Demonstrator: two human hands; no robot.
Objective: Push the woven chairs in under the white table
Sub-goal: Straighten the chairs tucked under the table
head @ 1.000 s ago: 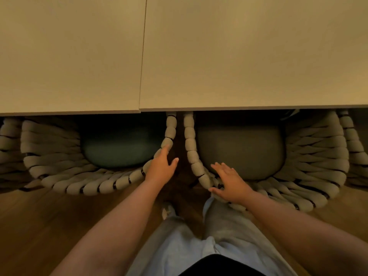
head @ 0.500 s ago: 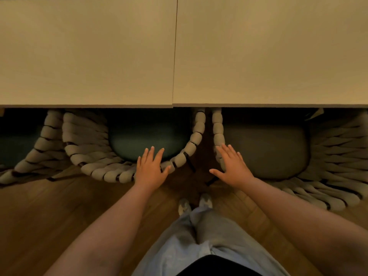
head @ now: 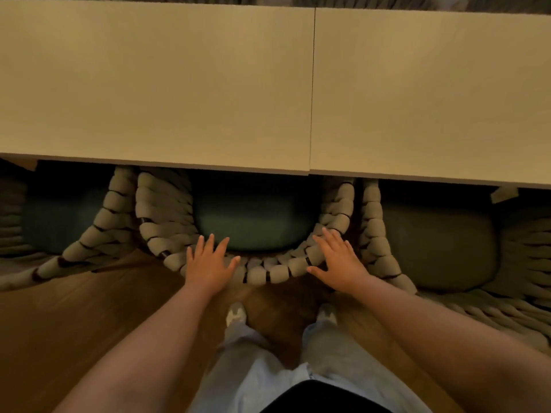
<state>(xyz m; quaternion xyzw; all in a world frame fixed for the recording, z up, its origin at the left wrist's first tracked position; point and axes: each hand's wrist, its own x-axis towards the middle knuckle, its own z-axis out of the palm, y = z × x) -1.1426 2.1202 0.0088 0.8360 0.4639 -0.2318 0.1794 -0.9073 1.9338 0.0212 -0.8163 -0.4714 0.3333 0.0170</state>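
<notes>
Right in front of us sits the middle woven chair [head: 268, 272], its round back bowed toward our legs and its dark seat cushion [head: 253, 225] partly under the white table [head: 179, 84]. Our left hand [head: 208, 263] lies flat on the left part of the curved back, fingers straight and spread. Our right hand [head: 337, 257] lies flat on the right part the same way. Neither hand grabs anything; both just press on the thick woven rope. The table edge is straight ahead, past our fingertips, so we think the push must go forward, away from us. Both hands are about as near, one on each side, which should keep the chair from turning. Another woven chair [head: 387, 248] stands just beside it on the right, and one more [head: 98, 234] on the left, both partly under the table.
</notes>
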